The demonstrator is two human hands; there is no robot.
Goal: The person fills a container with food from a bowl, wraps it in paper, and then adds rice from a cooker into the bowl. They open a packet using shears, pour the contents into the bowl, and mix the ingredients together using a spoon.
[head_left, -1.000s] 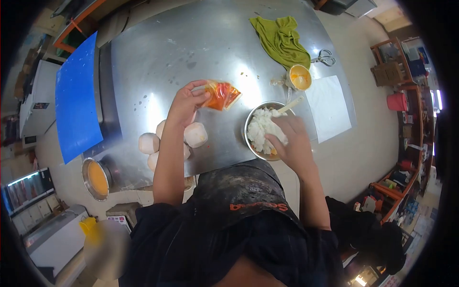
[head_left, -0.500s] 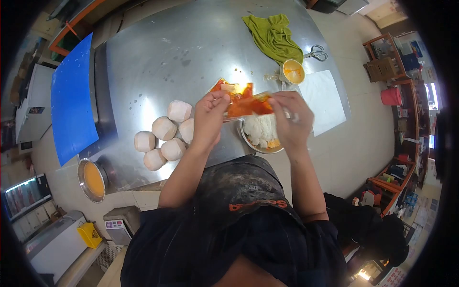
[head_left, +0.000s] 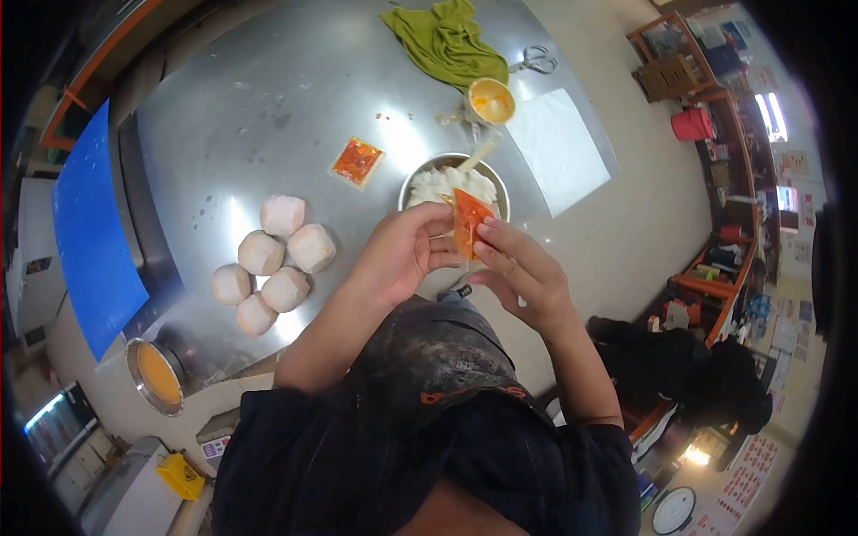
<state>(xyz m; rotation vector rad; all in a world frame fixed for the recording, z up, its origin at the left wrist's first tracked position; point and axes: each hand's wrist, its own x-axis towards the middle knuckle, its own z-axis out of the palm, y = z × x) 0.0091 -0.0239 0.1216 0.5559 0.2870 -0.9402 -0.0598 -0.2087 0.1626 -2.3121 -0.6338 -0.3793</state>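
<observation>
Over the near edge of the metal table I hold a clear sachet of orange-red sauce (head_left: 470, 223), tilted upright. My right hand (head_left: 529, 275) pinches its right side between thumb and fingers. The fingers of my left hand (head_left: 404, 250) close on its left edge. Just beyond, partly hidden by the hands and sachet, a metal bowl (head_left: 503, 192) holds a white, lumpy mass, with a pale handle (head_left: 483, 150) sticking out. A second sauce sachet (head_left: 358, 163) lies flat on the table, left of the bowl.
Several pale, faceted balls (head_left: 261, 253) sit on the metal table (head_left: 295, 98) at left. Farther off are a green cloth (head_left: 447, 40), scissors (head_left: 538, 60), an orange-stained cup (head_left: 491, 101) and a white sheet (head_left: 556, 152). A bowl of orange liquid (head_left: 158, 373) stands beyond the left corner.
Both hands held sauce sachets before; now one sachet lies on the table and both hands are on the other. The camera view has shifted, showing more of the bowl.
</observation>
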